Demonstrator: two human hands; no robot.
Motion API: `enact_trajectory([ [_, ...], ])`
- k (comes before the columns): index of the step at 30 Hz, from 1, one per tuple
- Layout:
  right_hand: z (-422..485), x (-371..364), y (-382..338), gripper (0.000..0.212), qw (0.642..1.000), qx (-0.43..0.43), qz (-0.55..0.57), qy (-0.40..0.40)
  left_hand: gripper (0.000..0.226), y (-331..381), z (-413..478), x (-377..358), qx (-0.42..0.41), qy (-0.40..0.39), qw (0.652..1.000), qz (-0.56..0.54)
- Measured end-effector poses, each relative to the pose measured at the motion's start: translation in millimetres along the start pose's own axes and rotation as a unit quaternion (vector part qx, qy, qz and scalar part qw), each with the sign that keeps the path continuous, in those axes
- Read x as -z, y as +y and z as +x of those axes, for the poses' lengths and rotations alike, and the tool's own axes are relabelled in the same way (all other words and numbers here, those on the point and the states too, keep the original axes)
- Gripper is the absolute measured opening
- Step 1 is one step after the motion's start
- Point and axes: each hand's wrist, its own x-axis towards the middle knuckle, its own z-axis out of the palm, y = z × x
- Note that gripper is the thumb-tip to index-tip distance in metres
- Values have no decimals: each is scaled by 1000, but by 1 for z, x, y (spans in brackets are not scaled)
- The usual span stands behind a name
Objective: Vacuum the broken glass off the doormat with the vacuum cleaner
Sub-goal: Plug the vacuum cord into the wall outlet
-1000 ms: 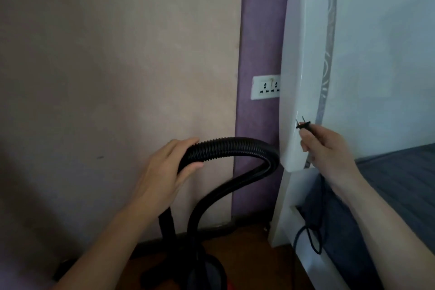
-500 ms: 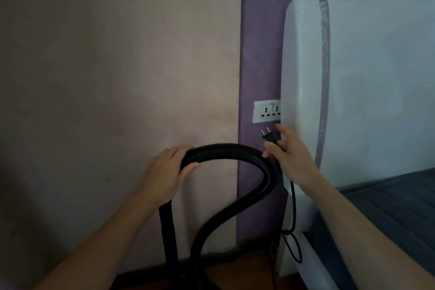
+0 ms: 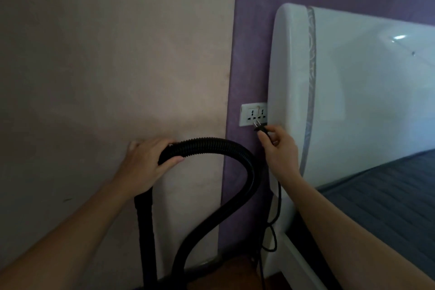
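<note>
Your right hand (image 3: 280, 150) pinches the plug (image 3: 259, 127) just below the socket (image 3: 253, 114), prongs aimed at it for power, while your left hand (image 3: 146, 165) grips the vacuum hose (image 3: 211, 145) lower-left of the socket, steadying it.

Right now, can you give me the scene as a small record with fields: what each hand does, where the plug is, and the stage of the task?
left hand: grips the top bend of the black vacuum hose
right hand: pinches the black plug, with the cord hanging below
plug: prongs bare, pointing at the white wall socket, not yet inserted
socket: on the purple wall, beside the white headboard
stage: power not yet connected; doormat and glass not in view
</note>
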Motion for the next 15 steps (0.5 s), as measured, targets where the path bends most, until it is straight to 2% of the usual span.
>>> enact_trajectory([
  [5, 16, -5, -7, 25, 999, -16, -33, 25, 67, -9, 3, -7, -2, 25, 998, -49],
  [11, 36, -23, -4, 26, 995, -35, -58, 70, 42, -25, 3, -23, 2, 104, 989, -107],
  [15, 40, -48, 5, 30, 992, -31, -61, 103, 33, -30, 8, -30, -20, 134, 986, -98],
])
